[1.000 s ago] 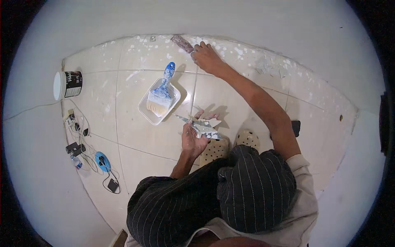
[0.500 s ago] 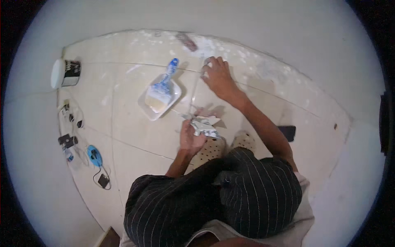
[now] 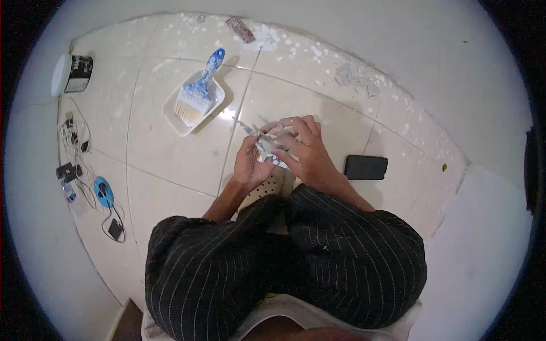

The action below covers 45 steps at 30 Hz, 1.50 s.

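between both hands (image 3: 250, 165) (image 3: 314, 160), pale scraps (image 3: 262, 152), phone (image 3: 365, 167) nearby

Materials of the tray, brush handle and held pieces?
Tray: likely plastic or foam; smooth, white, rounded moulded-looking corners.
Brush handle: probably plastic, maybe painted wood; solid blue under white smears.
Held pieces: thin, grey-and-white; metal or plastic, can't tell, partly hidden.
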{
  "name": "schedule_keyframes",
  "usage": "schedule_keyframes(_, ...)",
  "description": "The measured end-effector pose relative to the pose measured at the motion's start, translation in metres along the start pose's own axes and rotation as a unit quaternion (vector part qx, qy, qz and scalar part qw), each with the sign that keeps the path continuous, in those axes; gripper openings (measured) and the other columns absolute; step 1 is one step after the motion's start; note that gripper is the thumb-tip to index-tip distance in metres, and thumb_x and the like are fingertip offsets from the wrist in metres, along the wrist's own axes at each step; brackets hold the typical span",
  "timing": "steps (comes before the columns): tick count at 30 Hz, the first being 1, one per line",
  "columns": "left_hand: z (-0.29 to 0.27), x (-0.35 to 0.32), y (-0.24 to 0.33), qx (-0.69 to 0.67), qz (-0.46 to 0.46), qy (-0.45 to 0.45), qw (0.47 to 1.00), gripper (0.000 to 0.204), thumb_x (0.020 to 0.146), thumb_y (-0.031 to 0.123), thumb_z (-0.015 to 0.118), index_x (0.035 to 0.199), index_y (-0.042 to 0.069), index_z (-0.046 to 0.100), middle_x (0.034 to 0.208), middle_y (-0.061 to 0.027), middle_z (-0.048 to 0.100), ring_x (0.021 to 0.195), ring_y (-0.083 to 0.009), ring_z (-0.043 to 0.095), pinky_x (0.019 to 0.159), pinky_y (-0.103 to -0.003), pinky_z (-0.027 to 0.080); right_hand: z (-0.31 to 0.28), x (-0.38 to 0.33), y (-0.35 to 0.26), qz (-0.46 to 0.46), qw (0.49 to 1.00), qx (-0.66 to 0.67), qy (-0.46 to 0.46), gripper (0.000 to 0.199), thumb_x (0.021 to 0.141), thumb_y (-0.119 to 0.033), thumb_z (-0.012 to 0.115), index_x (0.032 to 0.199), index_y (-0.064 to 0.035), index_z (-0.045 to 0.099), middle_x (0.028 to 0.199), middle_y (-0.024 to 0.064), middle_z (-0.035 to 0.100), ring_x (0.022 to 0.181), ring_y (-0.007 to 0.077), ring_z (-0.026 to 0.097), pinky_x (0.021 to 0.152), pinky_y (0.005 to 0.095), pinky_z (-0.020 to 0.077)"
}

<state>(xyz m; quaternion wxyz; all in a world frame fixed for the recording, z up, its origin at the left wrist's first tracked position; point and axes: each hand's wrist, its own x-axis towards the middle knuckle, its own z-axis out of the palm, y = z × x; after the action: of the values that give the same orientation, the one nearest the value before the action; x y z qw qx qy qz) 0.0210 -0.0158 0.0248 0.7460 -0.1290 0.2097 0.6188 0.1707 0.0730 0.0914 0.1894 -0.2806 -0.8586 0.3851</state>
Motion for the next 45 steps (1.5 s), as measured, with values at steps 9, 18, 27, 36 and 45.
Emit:
schedule_keyframes(9,0.004,0.0,-0.01,0.007,0.001,0.029,1.0,0.035,0.098,0.027,0.044,0.124,0.005,0.052,0.118,-0.0102,0.06,0.108,-0.022,0.058,0.094,-0.036,0.048,0.003,-0.009,0.002,-0.044,0.999,-0.025,-0.009,0.028,0.076,-0.012,0.068,0.102,-0.0029,0.064,0.122,0.0122,0.051,0.108,0.0314,0.044,0.091,0.0452,0.0344)
schedule_keyframes(18,0.0,0.005,-0.018,-0.016,-0.022,-0.004,1.0,0.038,0.097,0.027,0.044,0.126,0.004,0.051,0.118,-0.0117,0.06,0.107,-0.0224,0.059,0.096,-0.037,0.047,-0.004,-0.021,0.008,-0.028,1.0,-0.007,0.012,0.024,0.078,-0.012,0.067,0.101,-0.0045,0.064,0.12,0.0095,0.052,0.105,0.0279,0.045,0.089,0.0442,0.0347)
schedule_keyframes(27,0.011,0.009,-0.022,0.068,-0.028,-0.067,0.995,0.054,0.097,0.036,0.042,0.138,0.001,0.036,0.13,-0.0286,0.049,0.121,-0.0356,0.051,0.099,-0.047,0.046,-0.014,-0.01,0.086,0.105,0.971,-0.103,0.188,0.021,0.085,-0.023,0.066,0.101,-0.0105,0.066,0.107,0.0094,0.056,0.103,0.0291,0.046,0.087,0.0445,0.035)
schedule_keyframes(36,0.009,0.007,-0.02,0.083,-0.025,-0.015,0.996,0.059,0.098,0.036,0.037,0.144,0.001,0.025,0.136,-0.0322,0.041,0.134,-0.045,0.034,0.105,-0.056,0.039,0.001,0.028,0.187,0.132,0.947,-0.273,0.104,0.023,0.083,-0.022,0.065,0.104,-0.0115,0.067,0.109,0.0101,0.055,0.101,0.0292,0.047,0.087,0.0451,0.0372)
schedule_keyframes(45,0.003,0.007,-0.014,0.071,-0.025,-0.002,0.997,0.057,0.099,0.036,0.034,0.143,0.002,0.028,0.136,-0.032,0.042,0.135,-0.0451,0.032,0.107,-0.053,0.038,0.007,0.032,0.205,0.073,0.949,-0.282,0.121,0.016,0.076,-0.017,0.068,0.091,-0.0123,0.065,0.102,0.0082,0.055,0.099,0.0289,0.048,0.084,0.0448,0.0373)
